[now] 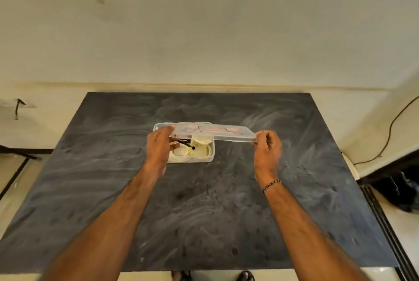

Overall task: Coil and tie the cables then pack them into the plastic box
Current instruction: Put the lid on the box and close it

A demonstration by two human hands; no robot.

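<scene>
Closing step, I'd judge: left hand [158,144] and right hand [267,147] each pinched an end of the translucent flat plastic lid [215,132], held above and offset toward 3 o'clock of the clear rectangular plastic box [205,159] at centre of the dark slate tabletop [226,212]. Coiled white and yellow cables [201,148] were inside. Next: shift toward 9, align the rims, press down.

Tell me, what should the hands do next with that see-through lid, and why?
Probably slide the lid a little to the left and lower it onto the plastic box. The left hand and right hand hold it by its ends, above the box and shifted right of it. The coiled cables already lie inside, so closing the box seems to be what is left.
</scene>
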